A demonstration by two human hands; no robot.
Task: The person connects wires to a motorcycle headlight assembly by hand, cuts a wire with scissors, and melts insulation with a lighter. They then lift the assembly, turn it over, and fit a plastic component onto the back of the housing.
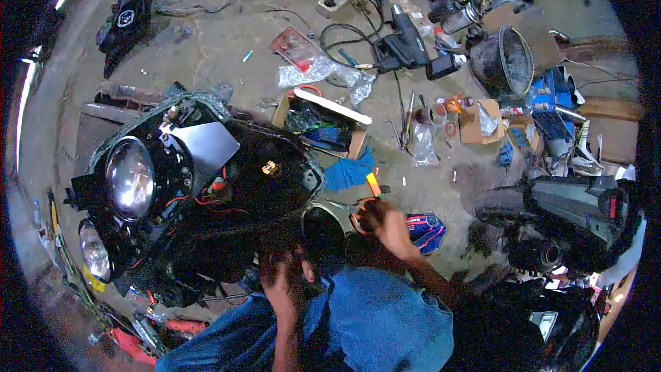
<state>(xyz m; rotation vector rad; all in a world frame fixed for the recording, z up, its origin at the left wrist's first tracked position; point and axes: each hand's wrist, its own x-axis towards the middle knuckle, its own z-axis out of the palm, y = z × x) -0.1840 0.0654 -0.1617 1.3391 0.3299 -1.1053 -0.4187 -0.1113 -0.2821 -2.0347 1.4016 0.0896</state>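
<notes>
My left hand [281, 279] is low in the middle, fingers bent in the shadow at the near edge of a large black headlight assembly [255, 151]. What those fingers grip is too dark to make out. The assembly carries a round projector lens [130, 178], a smaller lamp [95, 249] and loose red wires. To the right, my right hand [389, 229] is closed, fingers curled down by a dark round piece with an orange rim [357, 219]. An orange-and-green strip [373, 185] sticks up just beyond the fingers. Whatever the hand holds is hidden.
A blue cloth [350, 171] and an open cardboard box [358, 143] lie just beyond. Farther off are a heat gun [401, 45] with its cable, a power strip [339, 1] and a black bucket [506, 60]. Another black lamp housing [578, 217] stands at right.
</notes>
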